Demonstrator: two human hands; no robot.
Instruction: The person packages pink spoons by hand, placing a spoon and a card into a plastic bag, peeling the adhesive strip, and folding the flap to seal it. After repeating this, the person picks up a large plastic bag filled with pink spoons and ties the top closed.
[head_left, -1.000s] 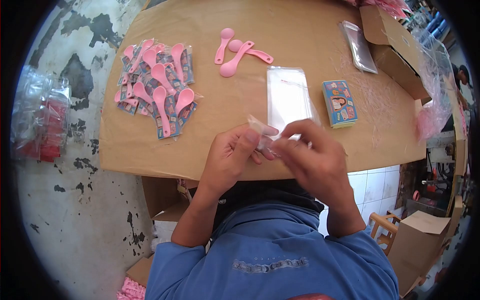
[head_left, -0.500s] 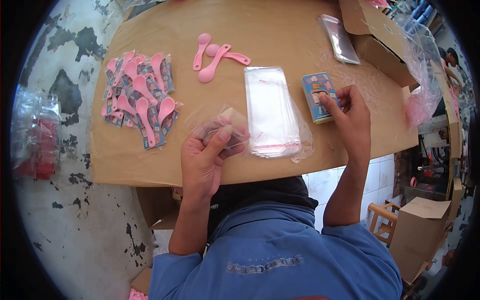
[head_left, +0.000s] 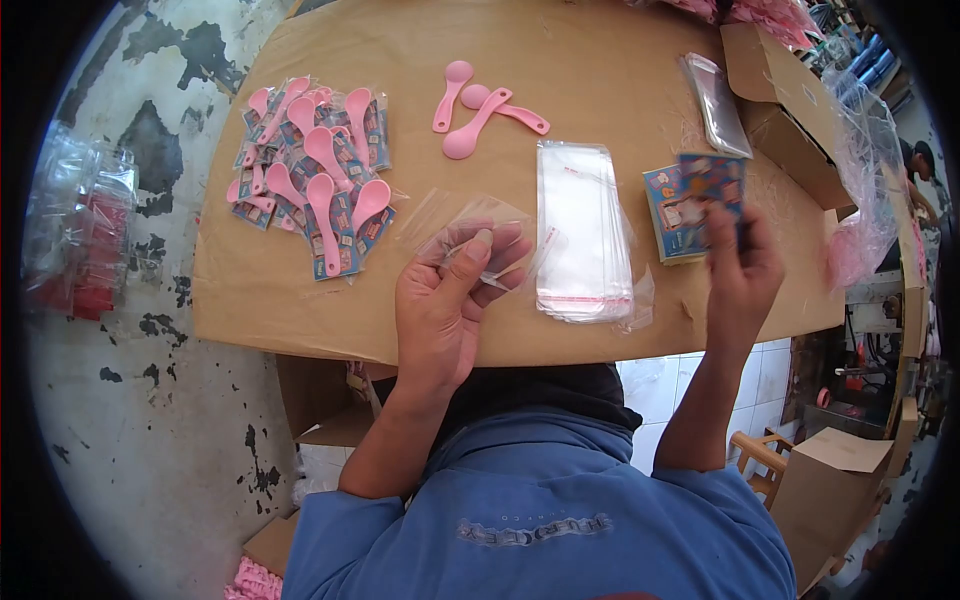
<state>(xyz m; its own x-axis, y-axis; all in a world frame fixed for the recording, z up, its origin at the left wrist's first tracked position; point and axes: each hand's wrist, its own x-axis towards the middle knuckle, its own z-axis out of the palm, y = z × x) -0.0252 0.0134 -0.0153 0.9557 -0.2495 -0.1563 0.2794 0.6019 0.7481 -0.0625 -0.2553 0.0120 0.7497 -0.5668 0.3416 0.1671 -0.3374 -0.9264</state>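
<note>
While the left hand (head_left: 447, 300) pinches a clear plastic bag (head_left: 497, 222) above the near side of the desk (head_left: 400, 130), the right hand (head_left: 742, 250) grips a blue printed card (head_left: 712, 178), overlapping the card stack (head_left: 668, 215) at right. Clear sleeves (head_left: 583, 235) lie between the hands, packed pink spoons (head_left: 322, 160) at left.
</note>
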